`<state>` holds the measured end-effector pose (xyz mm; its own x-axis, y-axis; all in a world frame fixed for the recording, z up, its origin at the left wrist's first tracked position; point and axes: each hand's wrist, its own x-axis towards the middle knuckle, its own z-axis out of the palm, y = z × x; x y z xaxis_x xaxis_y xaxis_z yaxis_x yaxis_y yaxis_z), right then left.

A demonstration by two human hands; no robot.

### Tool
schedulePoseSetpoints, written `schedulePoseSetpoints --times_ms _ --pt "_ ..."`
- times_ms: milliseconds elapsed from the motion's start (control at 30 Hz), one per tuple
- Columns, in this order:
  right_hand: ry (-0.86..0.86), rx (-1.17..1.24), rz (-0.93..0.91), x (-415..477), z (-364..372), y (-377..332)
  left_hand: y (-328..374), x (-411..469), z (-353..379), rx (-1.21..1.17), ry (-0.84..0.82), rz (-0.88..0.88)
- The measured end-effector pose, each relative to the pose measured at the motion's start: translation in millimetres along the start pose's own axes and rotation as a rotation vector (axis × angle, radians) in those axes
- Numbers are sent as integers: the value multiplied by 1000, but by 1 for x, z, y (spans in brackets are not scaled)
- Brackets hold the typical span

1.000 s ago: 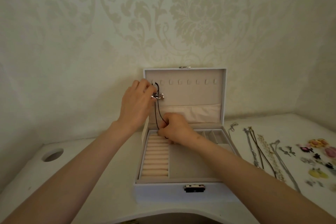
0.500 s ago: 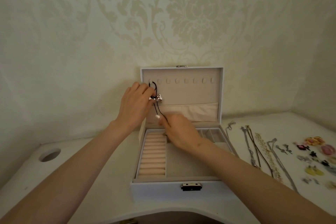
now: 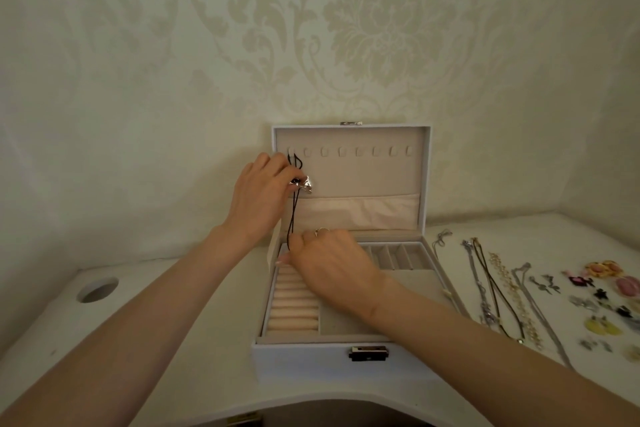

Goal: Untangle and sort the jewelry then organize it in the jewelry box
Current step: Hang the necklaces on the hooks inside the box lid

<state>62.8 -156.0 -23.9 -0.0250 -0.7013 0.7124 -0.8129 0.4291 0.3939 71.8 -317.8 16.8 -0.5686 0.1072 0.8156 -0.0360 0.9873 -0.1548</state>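
Jewelry box (image 3: 301,354) stands open in the middle of the white table (image 3: 173,322), with its lid upright against the wall. On the left, our left hand (image 3: 258,196) is raised to the inner face of the lid. Its fingers are curled and pinch the black cord necklace (image 3: 293,215) at the silver pendant (image 3: 306,184), just under the first hook of the hook row (image 3: 358,151). From there the cord runs almost straight down (so its long axis is vertical) to our right hand (image 3: 332,270). This hand lies lower and nearer to us, knuckles up over the back of the ring rolls (image 3: 294,305), fingers closed on the cord's lower end. We judge that this end goes next into the lid pocket (image 3: 363,211), just above the right hand. Further right, necklaces (image 3: 502,288) and earrings (image 3: 599,302) lie on the table.
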Motion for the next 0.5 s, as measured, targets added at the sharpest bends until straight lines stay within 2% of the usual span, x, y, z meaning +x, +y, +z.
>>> schedulePoseSetpoints --times_ms 200,333,400,500 --pt "105 201 17 2 -17 14 -1 -1 0 -3 -8 2" --pt "99 415 -31 -1 -26 16 -1 0 -4 -33 -30 -21" --pt "63 632 50 -4 -26 10 0 1 -5 -38 -60 -41" --pt "-47 972 382 0 -32 5 3 2 -7 -21 -102 -78"
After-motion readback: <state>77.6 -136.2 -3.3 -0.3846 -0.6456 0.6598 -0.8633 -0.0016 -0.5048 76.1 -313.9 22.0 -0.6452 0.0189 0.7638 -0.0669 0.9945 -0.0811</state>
